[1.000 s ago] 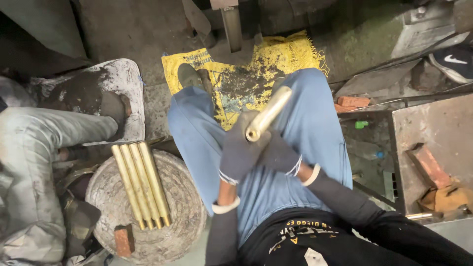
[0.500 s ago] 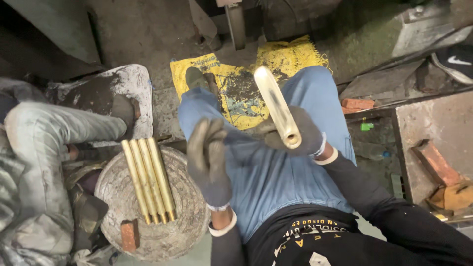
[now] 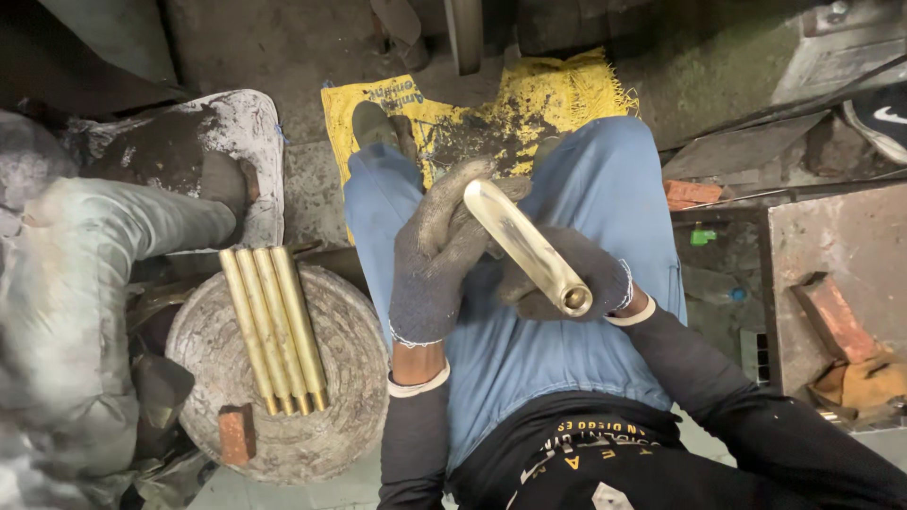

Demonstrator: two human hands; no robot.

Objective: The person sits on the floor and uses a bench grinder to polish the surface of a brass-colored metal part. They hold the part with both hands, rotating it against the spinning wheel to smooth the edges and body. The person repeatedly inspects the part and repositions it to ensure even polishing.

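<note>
A brass tube (image 3: pixel 527 247) lies slanted above my lap, its hollow end toward me. My right hand (image 3: pixel 557 279), in a dark grey knit glove, grips the tube from underneath near that end. My gloved left hand (image 3: pixel 439 250) wraps over the far part of the tube, fingers curled around it. Both hands hover over my blue trousers (image 3: pixel 586 189). To my left, several more brass tubes (image 3: pixel 274 326) lie side by side on a round grey stone block (image 3: pixel 340 378).
A small reddish brick (image 3: pixel 236 433) rests on the block's near edge. Another person's grey trouser leg (image 3: pixel 104 236) sits at left. A yellow cloth (image 3: pixel 529 104) covers the floor ahead. A metal plate (image 3: pixel 841 255) with a brick piece (image 3: pixel 831 316) is at right.
My left hand has come across from beside the tube and closed over its far part. The tube has tilted lower, its open end now pointing toward me.
</note>
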